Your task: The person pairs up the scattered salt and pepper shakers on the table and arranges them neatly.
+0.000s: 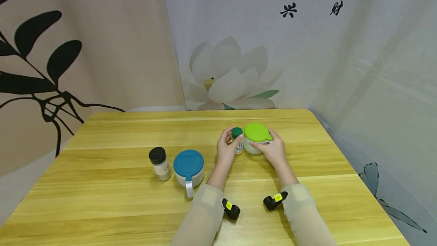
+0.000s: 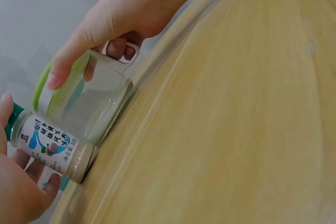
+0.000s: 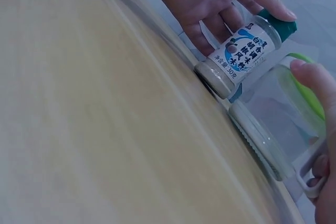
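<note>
My left hand [image 1: 225, 152] holds a small seasoning shaker [image 3: 239, 51] with a green cap and a white printed label, thumb on one side and fingers behind. Just right of it, my right hand [image 1: 275, 152] grips a clear jar [image 2: 100, 95] with a lime-green lid [image 1: 257, 132]; its thumb lies on the jar's side and some fingers pass through the handle [image 2: 131, 53]. Both containers stand upright, side by side, bases at the table surface. In the left wrist view the shaker's label [image 2: 50, 142] faces the camera.
Left of my left forearm, a jar with a blue lid [image 1: 189, 163] and a white handle stands on the wooden table [image 1: 102, 200]. Beside it is a black-capped shaker [image 1: 162, 168]. A printed curtain [image 1: 232, 29] hangs behind the table's far edge.
</note>
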Motion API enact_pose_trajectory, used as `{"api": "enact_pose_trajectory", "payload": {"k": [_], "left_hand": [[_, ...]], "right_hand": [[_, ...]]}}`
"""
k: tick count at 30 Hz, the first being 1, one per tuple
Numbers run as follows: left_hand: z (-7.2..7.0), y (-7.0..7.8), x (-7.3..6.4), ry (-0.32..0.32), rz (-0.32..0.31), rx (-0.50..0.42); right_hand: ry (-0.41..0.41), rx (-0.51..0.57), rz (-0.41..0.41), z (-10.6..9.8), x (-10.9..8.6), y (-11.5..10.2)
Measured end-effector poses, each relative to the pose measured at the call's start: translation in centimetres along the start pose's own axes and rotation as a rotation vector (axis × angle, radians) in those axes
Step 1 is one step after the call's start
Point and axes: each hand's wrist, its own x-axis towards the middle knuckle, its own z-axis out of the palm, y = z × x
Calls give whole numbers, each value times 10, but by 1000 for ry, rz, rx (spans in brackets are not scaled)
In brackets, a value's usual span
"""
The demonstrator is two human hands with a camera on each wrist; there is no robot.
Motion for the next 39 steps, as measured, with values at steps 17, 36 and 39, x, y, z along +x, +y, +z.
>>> {"api": "enact_pose_trajectory", "payload": {"k": [17,36,39], "left_hand": [[0,-32,10,43,9,13],[-3,-25,4,28,47,36],[-4,-24,3,26,53,41]], "right_hand": [[98,-8,-29,0,-5,-4],[118,14,-83,1,-11,-15],[138,3,-94,1,-12,-16]]}}
